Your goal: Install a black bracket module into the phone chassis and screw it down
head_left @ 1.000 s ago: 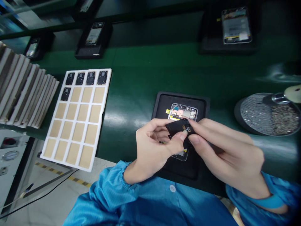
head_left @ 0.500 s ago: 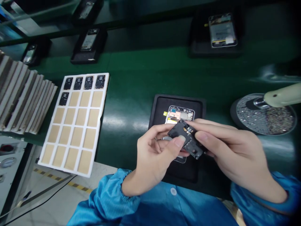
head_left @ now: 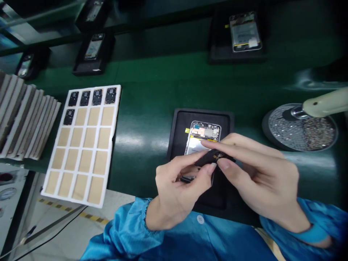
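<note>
hands: left hand (head_left: 176, 188) and right hand (head_left: 261, 181) meet over the black fixture (head_left: 178, 127) at the near edge of the green belt (head_left: 152, 90).
part: small black part (head_left: 214, 157) with an orange spot, held edge-on just above the phone.
left grip: thumb and fingers closed on the part's left end.
right grip: thumb and forefinger pinched on its right end.
phone: open phone (head_left: 202, 136) lies in the fixture, board end away from the person, lower half hidden by the hands.
tray: white tray (head_left: 81, 145) to the left, overhanging the belt edge; 5 black parts (head_left: 91, 98) in its far pockets, the other pockets bare.
stack: slanted trays (head_left: 24, 116) at far left.
right side: round screw dish (head_left: 299, 132) with a pale handle (head_left: 323, 103) above it.
far belt: 3 more fixtures with phones (head_left: 244, 32).
sleeves: blue (head_left: 130, 232).
</note>
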Demonstrator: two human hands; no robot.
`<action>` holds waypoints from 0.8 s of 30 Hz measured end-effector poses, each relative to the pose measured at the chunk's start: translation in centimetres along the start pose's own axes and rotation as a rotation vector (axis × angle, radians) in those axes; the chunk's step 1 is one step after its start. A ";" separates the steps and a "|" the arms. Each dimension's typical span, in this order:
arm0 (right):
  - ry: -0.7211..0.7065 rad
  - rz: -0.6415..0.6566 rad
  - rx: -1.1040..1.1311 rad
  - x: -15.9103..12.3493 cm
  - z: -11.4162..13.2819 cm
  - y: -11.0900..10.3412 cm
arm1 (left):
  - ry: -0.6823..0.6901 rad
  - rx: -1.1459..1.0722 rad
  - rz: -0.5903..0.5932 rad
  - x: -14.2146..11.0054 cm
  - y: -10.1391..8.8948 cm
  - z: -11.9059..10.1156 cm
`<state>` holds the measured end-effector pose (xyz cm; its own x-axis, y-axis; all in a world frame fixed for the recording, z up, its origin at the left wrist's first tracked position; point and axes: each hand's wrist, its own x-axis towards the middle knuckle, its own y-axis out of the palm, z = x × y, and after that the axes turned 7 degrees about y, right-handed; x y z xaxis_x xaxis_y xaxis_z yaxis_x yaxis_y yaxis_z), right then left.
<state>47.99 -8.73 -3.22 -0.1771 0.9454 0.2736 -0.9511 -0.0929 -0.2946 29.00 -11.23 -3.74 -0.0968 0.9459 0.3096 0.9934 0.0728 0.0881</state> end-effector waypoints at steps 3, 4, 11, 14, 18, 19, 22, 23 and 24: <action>-0.005 -0.021 -0.001 0.1 0.0 -0.2 | 0.054 0.038 -0.003 -0.4 0.0 0.3; -0.007 -0.022 -0.002 0.2 0.1 -0.2 | 0.040 0.041 -0.009 -0.5 0.0 0.3; -0.008 -0.021 0.008 0.6 0.2 -0.2 | -0.214 0.016 -0.060 -0.5 0.2 -0.9; -0.028 0.002 0.028 0.6 0.3 -0.1 | -0.180 -0.045 -0.038 -0.4 0.2 -0.9; 0.011 0.019 0.046 0.7 0.4 -0.2 | -0.361 -0.128 -0.065 -0.4 0.4 -0.8; 0.032 0.027 0.050 0.7 0.4 -0.2 | -0.415 -0.150 -0.072 -0.4 0.4 -0.8; 0.096 0.055 0.079 0.9 0.4 -0.5 | -0.496 -0.198 -0.076 -0.3 0.6 -0.9; 0.116 0.068 0.091 0.9 0.4 -0.7 | -0.500 -0.203 -0.077 -0.2 0.5 -1.0; 0.138 0.085 0.100 1.0 0.4 -0.8 | -0.498 -0.203 -0.077 -0.1 0.5 -1.0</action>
<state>48.48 -7.81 -2.38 -0.2282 0.9660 0.1215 -0.9557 -0.1985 -0.2173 29.44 -11.64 -2.78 -0.0790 0.9792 -0.1867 0.9482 0.1316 0.2891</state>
